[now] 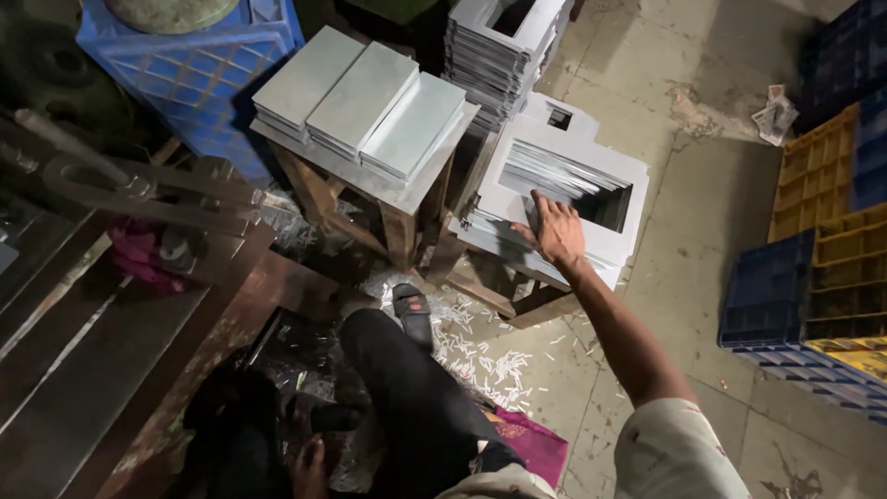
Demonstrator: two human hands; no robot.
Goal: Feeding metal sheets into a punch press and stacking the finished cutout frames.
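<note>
My right hand (556,231) reaches out with the arm stretched and lies flat, fingers apart, on the top plate of a stack of grey metal plates with rectangular cut-outs (591,166). Its fingertips touch the near edge of the cut-out. That stack rests on a low wooden stand (517,310). My left hand (309,467) sits low in the dark by my knee, and its fingers are too dim to read. To the left, three piles of plain metal sheets (365,97) lie side by side on a wooden stool (402,231).
A taller stack of cut-out plates (499,46) stands behind. A blue crate (199,69) is at the back left, with blue and yellow crates (822,259) on the right. Metal slivers (480,356) litter the floor by my sandalled foot (413,310). A dark machine bed (111,351) fills the left.
</note>
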